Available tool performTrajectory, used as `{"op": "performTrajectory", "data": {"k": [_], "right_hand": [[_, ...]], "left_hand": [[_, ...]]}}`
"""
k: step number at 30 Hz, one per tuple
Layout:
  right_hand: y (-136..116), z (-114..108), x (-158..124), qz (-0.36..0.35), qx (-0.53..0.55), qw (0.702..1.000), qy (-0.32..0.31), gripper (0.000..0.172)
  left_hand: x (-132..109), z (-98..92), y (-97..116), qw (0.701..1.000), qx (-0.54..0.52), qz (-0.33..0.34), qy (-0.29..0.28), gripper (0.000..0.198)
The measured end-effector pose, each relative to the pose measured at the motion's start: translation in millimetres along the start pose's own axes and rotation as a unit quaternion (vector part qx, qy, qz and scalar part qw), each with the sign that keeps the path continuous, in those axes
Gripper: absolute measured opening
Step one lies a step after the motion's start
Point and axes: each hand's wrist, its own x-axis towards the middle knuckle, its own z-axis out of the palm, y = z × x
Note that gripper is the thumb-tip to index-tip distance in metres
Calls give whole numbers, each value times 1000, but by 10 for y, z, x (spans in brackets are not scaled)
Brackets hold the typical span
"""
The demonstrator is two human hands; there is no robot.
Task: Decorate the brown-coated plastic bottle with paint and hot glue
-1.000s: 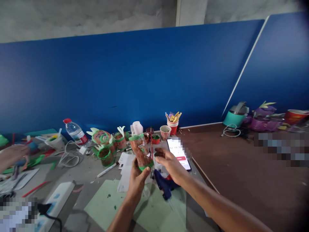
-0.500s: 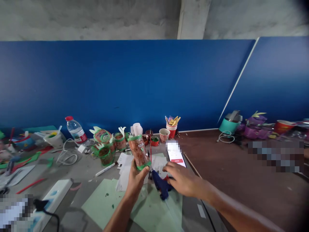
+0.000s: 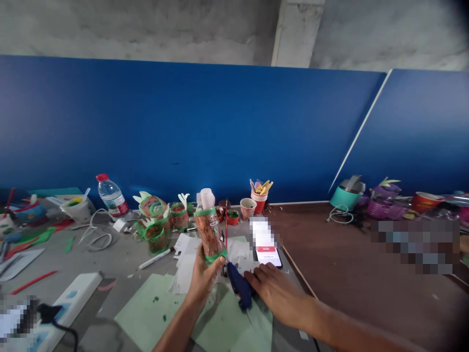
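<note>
My left hand [image 3: 202,274] is wrapped round the lower end of a brown bottle-like piece [image 3: 210,234] with green bands at its top and bottom. A dark blue glue gun [image 3: 240,286] lies on the pale green sheets [image 3: 146,310], its tip close to the bottom green band. My right hand [image 3: 271,288] is at the right side of the glue gun, fingers bent and touching it; whether they grip it is hard to see. Just beyond that hand lies a phone [image 3: 269,256] with a lit screen.
Small green-and-brown pots [image 3: 157,238], a water bottle [image 3: 113,199], a marker [image 3: 156,259] and paper cups [image 3: 248,209] stand or lie behind. A white power strip [image 3: 75,305] is at the left front. A turquoise container [image 3: 344,196] stands at the back right.
My right hand has moved slightly down, away from the phone, and more of the screen shows. The glue gun sits a little lower and further left in view. My left hand still holds the brown piece.
</note>
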Motion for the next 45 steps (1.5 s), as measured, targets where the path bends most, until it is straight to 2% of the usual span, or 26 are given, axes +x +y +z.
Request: {"op": "performTrajectory", "data": {"k": [4, 7, 9, 11, 13, 15, 19, 22, 26, 29, 30, 32, 34, 36, 39, 42, 45], "right_hand": [[45, 61, -69, -13, 43, 999, 26, 67], [112, 79, -195, 15, 101, 994, 50, 74], [164, 65, -266, 30, 160, 983, 88, 75], [209, 38, -295, 37, 234, 959, 154, 66], [234, 10, -279, 55, 320, 921, 215, 48], [240, -17, -234, 88, 420, 870, 245, 32], [239, -105, -112, 148, 595, 739, 279, 38], [250, -231, 4, 143, 676, 647, 323, 37], [247, -328, 168, 99, 781, 548, 284, 31], [213, -237, 247, 105, 818, 511, 243, 31], [195, -185, 260, 106, 824, 508, 229, 31], [149, -82, 261, 98, 824, 521, 198, 33], [90, -13, 237, 82, 809, 557, 170, 37], [21, 14, 197, 68, 777, 608, 149, 42], [-78, 34, 151, 82, 729, 663, 151, 44], [-135, 108, 162, 121, 698, 676, 203, 40], [-134, 215, 210, 116, 685, 685, 219, 38]], "left_hand": [[10, 4, 27, 1000, 12, 2, 14, 60], [26, 2, 31, 1000, 3, 13, 23, 61], [30, -2, 33, 1000, -2, 18, 26, 62], [27, -9, 39, 999, 11, 15, 29, 60], [20, -18, 47, 999, 37, 11, 30, 59], [16, -29, 49, 998, 60, 9, 27, 59], [26, -50, 32, 997, 73, 12, 31, 59], [33, -59, 26, 996, 78, 13, 36, 59], [25, -56, 21, 995, 89, -11, 33, 58], [20, -44, -1, 995, 93, -6, 33, 58], [21, -40, -9, 995, 90, -1, 35, 58], [22, -37, -19, 995, 88, 6, 38, 59], [21, -41, -17, 994, 106, 7, 36, 58], [17, -51, -7, 990, 139, 11, 36, 57], [4, -62, 3, 982, 180, 24, 41, 58], [-15, -62, 0, 975, 215, 43, 37, 60], [-37, -53, -4, 967, 247, 55, 37, 62]]}}
